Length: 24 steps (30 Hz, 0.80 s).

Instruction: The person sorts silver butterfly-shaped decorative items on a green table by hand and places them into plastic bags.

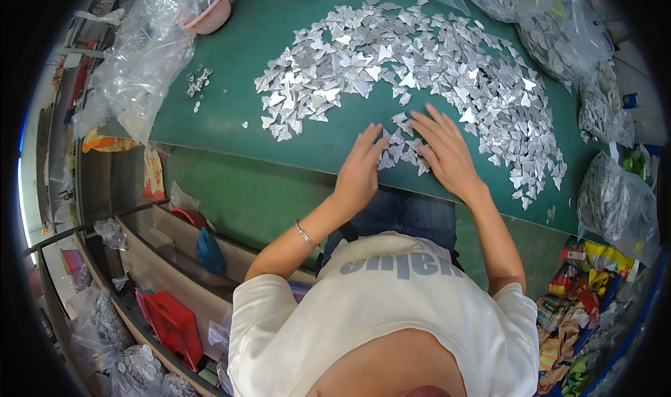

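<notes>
Small flat silvery metal pieces (402, 149), pointed in outline, lie in a little cluster near the front edge of the green table. My left hand (360, 165) rests along the cluster's left side, fingers stretched out. On its right side my right hand (444, 151) lies with fingers spread, the fingertips touching or just over the pieces. Neither hand grips anything that I can see. Beyond them a large curved heap of similar metal pieces (419, 54) spreads across the table and bends down along the right.
The green table (231, 110) has its front edge just before me. A pink bowl (211, 14), clear plastic bags (143, 54) and a few tiny pieces (200, 80) are at the left. Filled bags (552, 44) line the back and right. A red plastic container (170, 327) sits low on the left.
</notes>
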Motion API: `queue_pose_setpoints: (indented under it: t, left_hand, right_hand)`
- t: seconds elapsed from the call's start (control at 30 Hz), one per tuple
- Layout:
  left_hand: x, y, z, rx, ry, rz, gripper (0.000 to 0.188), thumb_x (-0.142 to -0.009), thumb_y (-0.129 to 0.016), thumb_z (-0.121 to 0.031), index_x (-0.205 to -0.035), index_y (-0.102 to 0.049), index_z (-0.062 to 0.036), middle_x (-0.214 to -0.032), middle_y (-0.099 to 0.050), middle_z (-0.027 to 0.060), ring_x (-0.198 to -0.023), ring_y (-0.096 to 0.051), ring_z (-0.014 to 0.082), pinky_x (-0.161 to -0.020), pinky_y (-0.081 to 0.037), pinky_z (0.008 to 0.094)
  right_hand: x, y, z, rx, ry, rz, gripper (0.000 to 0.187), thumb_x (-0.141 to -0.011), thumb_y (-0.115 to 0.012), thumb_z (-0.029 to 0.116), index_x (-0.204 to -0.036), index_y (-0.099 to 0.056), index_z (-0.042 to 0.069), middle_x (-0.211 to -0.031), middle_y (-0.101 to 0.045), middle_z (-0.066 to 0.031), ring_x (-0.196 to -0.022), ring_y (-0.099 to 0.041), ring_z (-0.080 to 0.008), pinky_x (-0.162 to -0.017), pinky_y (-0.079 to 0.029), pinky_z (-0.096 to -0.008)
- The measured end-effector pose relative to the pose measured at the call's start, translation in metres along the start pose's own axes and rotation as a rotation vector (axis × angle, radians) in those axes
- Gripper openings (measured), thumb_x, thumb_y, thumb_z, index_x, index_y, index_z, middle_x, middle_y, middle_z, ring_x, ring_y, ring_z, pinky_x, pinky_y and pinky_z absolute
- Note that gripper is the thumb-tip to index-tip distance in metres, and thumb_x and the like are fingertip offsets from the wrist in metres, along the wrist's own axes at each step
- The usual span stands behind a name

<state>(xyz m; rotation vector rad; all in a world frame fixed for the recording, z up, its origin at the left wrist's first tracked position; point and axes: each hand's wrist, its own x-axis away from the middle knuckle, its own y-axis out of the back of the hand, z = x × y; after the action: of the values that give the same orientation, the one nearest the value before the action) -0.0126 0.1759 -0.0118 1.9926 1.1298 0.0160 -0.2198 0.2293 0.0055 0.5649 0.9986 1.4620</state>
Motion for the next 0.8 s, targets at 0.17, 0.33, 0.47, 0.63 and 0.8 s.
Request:
queue_pose_setpoints:
  t: [0.17,0.33,0.47,0.63,0.8]
  left_hand:
    - [-0.016,0.003,0.004,0.053,-0.018,0.004,0.037,-0.077,-0.048,0.015,-0.110,-0.058,0.0013,-0.124,-0.053,0.0180,-0.118,-0.049,0.0355,-0.092,-0.044,0.0394]
    - [-0.037,0.006,0.022,0.054,0.019,0.065,0.037,-0.077,-0.048,0.014,-0.109,-0.059,0.0008,-0.123,-0.055,0.0166,-0.117,-0.050,0.0338,-0.093,-0.045,0.0395]
    - [-0.067,-0.014,0.034,-0.012,-0.117,0.035,0.045,-0.074,-0.048,0.014,-0.116,-0.055,-0.0007,-0.127,-0.051,0.0165,-0.120,-0.047,0.0334,-0.099,-0.040,0.0393]
    - [-0.089,-0.032,0.033,-0.284,-0.229,0.270,0.063,-0.067,-0.052,0.014,-0.127,-0.048,-0.0047,-0.139,-0.039,0.0138,-0.131,-0.034,0.0317,-0.108,-0.030,0.0413]
    - [-0.069,-0.013,0.037,-0.227,-0.176,0.344,0.061,-0.065,-0.052,0.014,-0.124,-0.050,-0.0004,-0.139,-0.039,0.0139,-0.130,-0.035,0.0327,-0.107,-0.030,0.0427]
  right_hand:
    - [-0.032,-0.004,-0.010,0.335,0.105,0.026,0.044,-0.087,-0.057,0.030,-0.124,-0.052,0.008,-0.135,-0.044,-0.0035,-0.133,-0.029,-0.0304,-0.107,-0.021,-0.0538]
    - [-0.005,0.015,-0.022,0.453,-0.108,-0.052,0.044,-0.086,-0.057,0.032,-0.119,-0.057,0.004,-0.129,-0.050,-0.0049,-0.131,-0.031,-0.0327,-0.105,-0.018,-0.0595]
    - [0.012,0.024,-0.017,0.489,-0.225,-0.084,0.039,-0.084,-0.061,0.028,-0.113,-0.059,0.003,-0.125,-0.053,-0.0074,-0.128,-0.036,-0.0330,-0.102,-0.019,-0.0628]
    - [-0.016,0.017,-0.019,0.402,-0.186,-0.195,0.039,-0.086,-0.058,0.028,-0.116,-0.056,0.003,-0.129,-0.050,-0.0097,-0.127,-0.037,-0.0316,-0.102,-0.022,-0.0600]
    - [-0.029,-0.007,-0.029,0.460,-0.190,-0.072,0.049,-0.089,-0.053,0.034,-0.126,-0.049,0.002,-0.135,-0.045,-0.0108,-0.129,-0.034,-0.0322,-0.103,-0.020,-0.0602]
